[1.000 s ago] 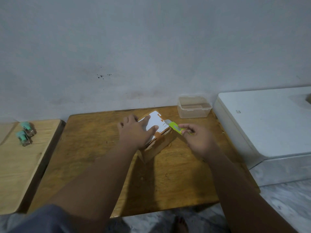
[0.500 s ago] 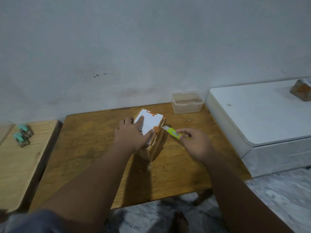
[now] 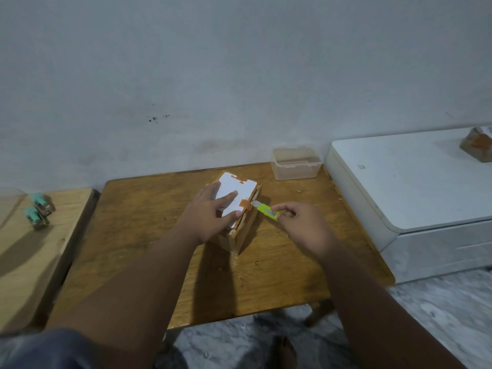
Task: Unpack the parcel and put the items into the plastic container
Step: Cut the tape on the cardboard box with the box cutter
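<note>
A small cardboard parcel (image 3: 243, 231) with a white label on top and orange tape stands in the middle of the wooden table (image 3: 279, 272). My left hand (image 3: 210, 218) lies flat on its top, fingers spread, and holds it down. My right hand (image 3: 303, 226) pinches a lime-green utility knife (image 3: 266, 211). The knife's blade touches the parcel's right top edge beside a strip of orange tape. An empty clear plastic container (image 3: 296, 163), lid off, sits at the table's far right corner, apart from both hands.
A low white cabinet (image 3: 415, 187) stands right of the table, with a brown wrapped parcel (image 3: 478, 143) at its far end. A second wooden table (image 3: 29, 251) on the left carries two small teal-capped items (image 3: 37, 211). Marble floor lies below.
The parcel has turned so its long side points away from me. The knife has stayed at its right top edge. The view has shifted, bringing the brown parcel on the cabinet into sight.
</note>
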